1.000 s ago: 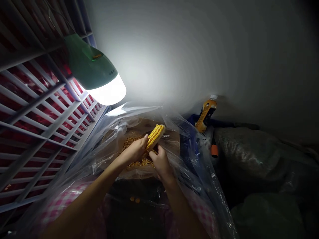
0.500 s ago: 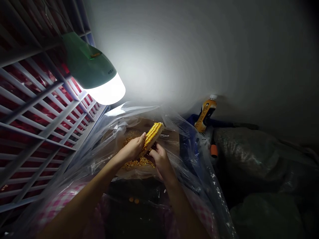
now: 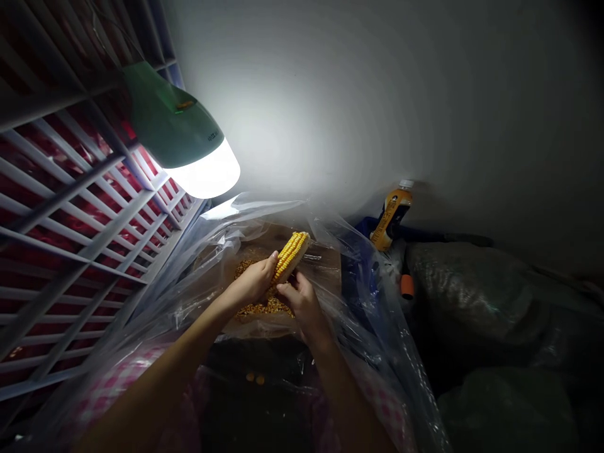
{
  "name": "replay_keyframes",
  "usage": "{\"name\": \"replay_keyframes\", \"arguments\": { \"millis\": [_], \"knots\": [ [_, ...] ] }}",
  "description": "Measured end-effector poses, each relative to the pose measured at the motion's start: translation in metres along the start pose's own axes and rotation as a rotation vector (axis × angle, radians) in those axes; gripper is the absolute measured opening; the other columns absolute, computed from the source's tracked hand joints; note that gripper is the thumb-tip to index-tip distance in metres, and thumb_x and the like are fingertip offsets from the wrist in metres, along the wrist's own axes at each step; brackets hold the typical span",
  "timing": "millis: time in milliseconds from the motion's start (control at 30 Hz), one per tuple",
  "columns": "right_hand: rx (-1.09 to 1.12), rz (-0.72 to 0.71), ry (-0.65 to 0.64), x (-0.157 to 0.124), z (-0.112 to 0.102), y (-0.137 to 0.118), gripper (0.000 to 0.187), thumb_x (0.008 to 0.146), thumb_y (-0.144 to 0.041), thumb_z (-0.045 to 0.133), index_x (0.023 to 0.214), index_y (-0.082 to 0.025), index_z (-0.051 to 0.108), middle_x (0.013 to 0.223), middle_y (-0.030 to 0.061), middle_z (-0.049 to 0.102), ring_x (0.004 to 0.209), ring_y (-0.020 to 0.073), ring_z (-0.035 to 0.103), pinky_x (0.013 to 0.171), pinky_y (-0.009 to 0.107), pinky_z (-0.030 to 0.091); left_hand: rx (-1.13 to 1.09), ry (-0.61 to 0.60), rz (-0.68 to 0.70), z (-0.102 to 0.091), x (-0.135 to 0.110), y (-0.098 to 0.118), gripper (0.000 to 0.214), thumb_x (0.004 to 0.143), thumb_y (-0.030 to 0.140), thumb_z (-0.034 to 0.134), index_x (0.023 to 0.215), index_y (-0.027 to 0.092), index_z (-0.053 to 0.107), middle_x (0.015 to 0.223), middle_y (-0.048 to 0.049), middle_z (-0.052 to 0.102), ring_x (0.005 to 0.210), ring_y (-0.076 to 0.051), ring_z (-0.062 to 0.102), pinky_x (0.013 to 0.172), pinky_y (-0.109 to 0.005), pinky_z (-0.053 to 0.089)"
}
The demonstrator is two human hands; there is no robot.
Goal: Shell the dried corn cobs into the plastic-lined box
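A yellow corn cob (image 3: 293, 251) is held tilted, tip pointing up and right, over a pile of loose kernels (image 3: 264, 306). My left hand (image 3: 252, 283) wraps round the cob's lower end from the left. My right hand (image 3: 302, 303) is closed against the cob's underside, thumb pressed on the kernel rows. The kernels lie in a brown box lined with clear plastic sheet (image 3: 325, 239). The cob's lower part is hidden by both hands.
A lit green-and-white lamp (image 3: 189, 148) hangs at upper left from a white grille (image 3: 70, 207). An orange bottle (image 3: 392, 215) leans at the wall on the right. Dark sacks (image 3: 476, 296) fill the right side. Two kernels (image 3: 255, 377) lie on the plastic below.
The cob has stayed in nearly the same place. My right hand has shifted a little up the cob, its thumb working along the rows. The view moved slightly.
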State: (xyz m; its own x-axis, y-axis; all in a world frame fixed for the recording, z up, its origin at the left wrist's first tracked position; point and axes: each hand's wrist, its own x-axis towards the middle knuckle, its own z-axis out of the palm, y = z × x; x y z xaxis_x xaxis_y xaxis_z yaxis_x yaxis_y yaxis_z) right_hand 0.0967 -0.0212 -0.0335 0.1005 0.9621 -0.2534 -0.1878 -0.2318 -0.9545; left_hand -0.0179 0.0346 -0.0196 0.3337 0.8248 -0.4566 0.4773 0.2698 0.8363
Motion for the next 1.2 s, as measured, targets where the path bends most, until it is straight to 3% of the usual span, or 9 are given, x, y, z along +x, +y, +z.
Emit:
{"name": "replay_keyframes", "arguments": {
  "millis": [133,300,367,433,533,733,967,1033,1200],
  "knots": [
    [-0.049,0.018,0.039,0.002,0.001,0.007,0.037,0.063,-0.016,0.056,0.1,-0.016,0.059,0.105,0.0061,0.066,0.099,0.0224,0.059,0.088,0.033,0.045,0.043,0.031,0.054,0.002,0.001,0.0,0.063,0.082,0.063,0.022,0.08,0.012,0.058,0.077,-0.0113,0.063,0.062,-0.02,0.058,0.047,-0.024,0.045],
    [0.033,0.043,-0.036,0.004,-0.003,0.001,0.044,0.062,-0.013,0.052,0.105,-0.019,0.058,0.104,0.0032,0.066,0.098,0.0197,0.059,0.086,0.031,0.045,-0.058,-0.036,-0.089,-0.002,-0.001,0.006,0.07,0.081,0.066,0.021,0.095,0.009,0.059,0.073,-0.011,0.063,0.051,-0.02,0.055,0.039,-0.027,0.042],
    [0.045,0.096,-0.028,0.005,-0.008,-0.007,0.034,0.065,-0.018,0.054,0.098,-0.018,0.061,0.095,0.0024,0.068,0.092,0.0193,0.06,0.082,0.03,0.046,-0.037,-0.014,-0.025,-0.002,-0.002,0.006,0.07,0.081,0.066,0.021,0.096,0.009,0.06,0.083,-0.0123,0.065,0.062,-0.022,0.059,0.047,-0.028,0.046],
    [0.085,0.148,0.078,0.007,-0.016,-0.016,0.027,0.067,-0.027,0.058,0.092,-0.018,0.061,0.09,0.0019,0.068,0.087,0.019,0.061,0.076,0.029,0.048,0.018,0.015,0.074,0.0,-0.003,0.006,0.07,0.083,0.064,0.02,0.094,0.009,0.062,0.091,-0.0118,0.066,0.078,-0.025,0.061,0.065,-0.029,0.049],
    [0.285,0.137,0.206,0.01,-0.031,-0.029,0.035,0.067,-0.034,0.062,0.1,-0.023,0.058,0.089,-0.0003,0.065,0.079,0.0168,0.062,0.065,0.027,0.049,0.076,-0.019,0.178,0.002,-0.007,0.007,0.068,0.084,0.062,0.02,0.091,0.011,0.065,0.093,-0.0083,0.067,0.088,-0.025,0.059,0.08,-0.029,0.044],
    [0.401,0.019,0.186,0.007,-0.04,-0.042,0.044,0.062,-0.024,0.066,0.104,-0.028,0.054,0.08,-0.0051,0.059,0.071,0.0128,0.059,0.061,0.024,0.051,-0.057,-0.22,0.113,0.002,-0.015,0.012,0.067,0.081,0.066,0.029,0.099,0.012,0.064,0.08,-0.0068,0.068,0.072,-0.023,0.06,0.064,-0.028,0.047],
    [0.331,-0.115,0.136,0.002,-0.03,-0.035,0.05,0.06,-0.019,0.066,0.107,-0.029,0.051,0.098,-0.0035,0.06,0.088,0.0142,0.057,0.079,0.028,0.049,-0.443,-0.321,-0.028,0.014,-0.012,0.012,0.062,0.079,0.066,0.034,0.094,0.013,0.063,0.07,-0.0058,0.065,0.064,-0.02,0.059,0.063,-0.031,0.049],
    [0.268,-0.125,0.123,0.002,-0.032,-0.033,0.05,0.061,-0.019,0.065,0.109,-0.027,0.052,0.105,-0.0018,0.061,0.094,0.0163,0.057,0.084,0.03,0.047,-0.384,-0.263,-0.026,0.017,-0.009,0.009,0.064,0.078,0.068,0.031,0.083,0.013,0.062,0.065,-0.0049,0.061,0.056,-0.019,0.055,0.057,-0.03,0.046],
    [0.184,-0.033,0.121,0.005,-0.041,-0.037,0.038,0.069,-0.03,0.056,0.105,-0.02,0.061,0.102,0.0019,0.065,0.097,0.0215,0.059,0.081,0.032,0.049,-0.01,0.047,0.088,0.008,0.002,-0.001,0.058,0.077,0.064,0.033,0.07,0.013,0.058,0.061,-0.0045,0.056,0.058,-0.02,0.052,0.051,-0.027,0.038]
  ]
}}
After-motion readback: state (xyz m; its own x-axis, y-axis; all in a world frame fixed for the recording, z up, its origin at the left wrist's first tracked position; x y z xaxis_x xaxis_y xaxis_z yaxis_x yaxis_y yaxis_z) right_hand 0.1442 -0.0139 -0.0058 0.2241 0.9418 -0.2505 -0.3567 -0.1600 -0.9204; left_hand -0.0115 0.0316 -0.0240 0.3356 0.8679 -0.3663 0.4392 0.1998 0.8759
